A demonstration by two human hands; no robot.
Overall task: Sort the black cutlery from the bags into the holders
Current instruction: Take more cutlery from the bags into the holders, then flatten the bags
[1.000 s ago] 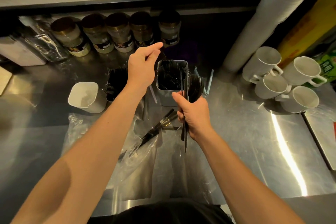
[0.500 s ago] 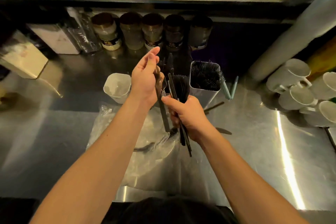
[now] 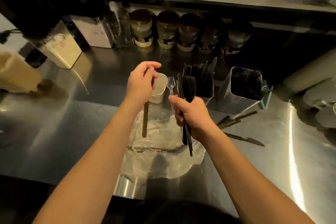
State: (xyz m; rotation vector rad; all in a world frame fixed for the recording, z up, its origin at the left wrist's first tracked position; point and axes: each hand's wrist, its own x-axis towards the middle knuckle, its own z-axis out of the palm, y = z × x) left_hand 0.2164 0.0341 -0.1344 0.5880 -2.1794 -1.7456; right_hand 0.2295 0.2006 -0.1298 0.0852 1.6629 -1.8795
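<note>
The right hand (image 3: pixel 192 116) was curled round a bunch (image 3: pixel 187 89) of black cutlery, gripping it by the handles so the working ends fanned up above the thumb and the handle ends stuck out below the palm. Held upright like that, the bunch probably served as a stock to pick from. A clear spoon (image 3: pixel 171 85) stood at the bunch's left edge, apparently caught in the same grip; being clear, it likely did not belong with the black pieces.

The left hand (image 3: pixel 141 82) was closed on a single black piece (image 3: pixel 145 122), fingers curled about its upper end, the handle hanging straight down below the wrist. Its head was hidden by the fingers, so I could not tell which kind it was. One piece alone suggests it had been singled out for a holder.

Just beyond the left hand stood a white cup (image 3: pixel 160 87). Beyond the right hand stood a metal holder (image 3: pixel 203 85) with dark handles poking up, and to that hand's right a second holder (image 3: pixel 243 91), packed dark. Both were within easy reach, open tops up.

Under both hands lay a clear bag (image 3: pixel 160 152), flattened on the counter (image 3: pixel 72 132), seemingly almost emptied. To the right of the right hand several loose pieces (image 3: pixel 234 122) and a knife (image 3: pixel 245 139) lay on the counter, probably still to be sorted.
</note>
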